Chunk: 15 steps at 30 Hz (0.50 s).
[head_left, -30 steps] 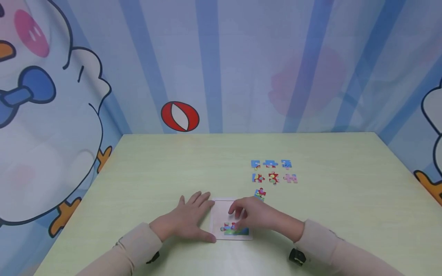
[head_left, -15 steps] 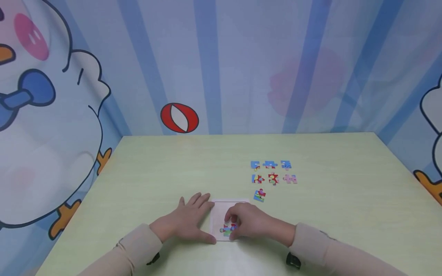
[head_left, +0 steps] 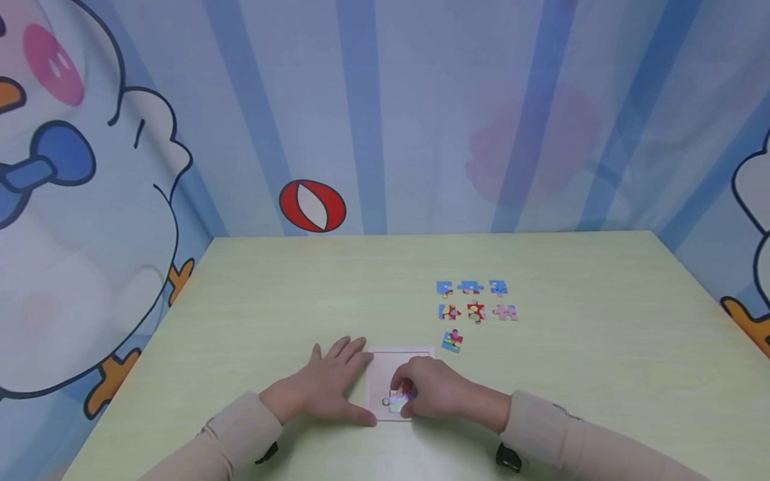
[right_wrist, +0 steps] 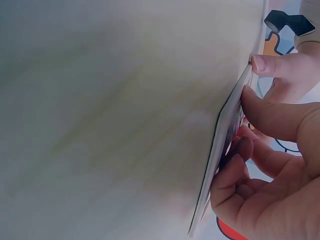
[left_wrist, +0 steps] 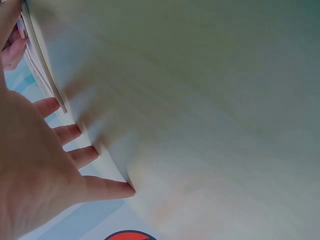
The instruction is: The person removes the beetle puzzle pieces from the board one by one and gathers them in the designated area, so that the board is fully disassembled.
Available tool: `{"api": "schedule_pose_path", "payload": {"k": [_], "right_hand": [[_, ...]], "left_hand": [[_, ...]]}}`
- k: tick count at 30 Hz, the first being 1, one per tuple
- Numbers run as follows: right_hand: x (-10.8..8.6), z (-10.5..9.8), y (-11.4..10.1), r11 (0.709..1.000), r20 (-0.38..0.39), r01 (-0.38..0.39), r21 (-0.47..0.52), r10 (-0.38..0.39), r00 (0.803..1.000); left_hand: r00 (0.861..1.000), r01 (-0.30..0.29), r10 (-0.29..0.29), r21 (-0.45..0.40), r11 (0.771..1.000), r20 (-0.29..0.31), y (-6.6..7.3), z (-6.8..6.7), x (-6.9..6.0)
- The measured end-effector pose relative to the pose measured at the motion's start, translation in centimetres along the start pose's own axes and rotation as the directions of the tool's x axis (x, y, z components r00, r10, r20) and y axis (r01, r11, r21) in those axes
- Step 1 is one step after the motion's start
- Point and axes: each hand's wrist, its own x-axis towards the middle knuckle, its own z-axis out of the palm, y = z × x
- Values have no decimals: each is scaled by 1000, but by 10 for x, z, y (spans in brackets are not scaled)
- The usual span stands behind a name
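Observation:
My left hand [head_left: 331,382] lies spread on the table, its thumb and fingertips against the left side of a pale square puzzle tray [head_left: 385,364]. Over the tray's lower part is my right hand [head_left: 434,389], fingers curled, with thumb and index finger at a jigsaw piece [head_left: 397,401] that they appear to pinch. The piece looks pale with glare, and the hand covers the tray's lower right. In the right wrist view the thumb [right_wrist: 272,117] sits at the tray's near edge; the curled fingers hide most of the piece.
Beyond the tray lie loose jigsaw pieces: a blue row [head_left: 470,287], a red and pink row [head_left: 476,311], and a single green-and-red piece [head_left: 452,341]. The pale table [head_left: 289,287] ends at a cartoon-printed backdrop [head_left: 409,120].
My right hand has moved left and slightly down, its thumb and index finger closing in on the jigsaw piece, which now looks paler. The left hand has stayed in place.

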Motion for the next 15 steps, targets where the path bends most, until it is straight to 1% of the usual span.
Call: {"api": "schedule_pose_path", "payload": {"k": [9, 15], "right_hand": [[-1, 1, -1, 1000, 8, -20, -23, 20, 1000], [-1, 1, -1, 999, 25, -44, -6, 44, 999]], "left_hand": [[1000, 2, -2, 3, 1000, -1, 1, -1, 0], [1000, 2, -2, 3, 1000, -2, 0, 1, 1]]}}
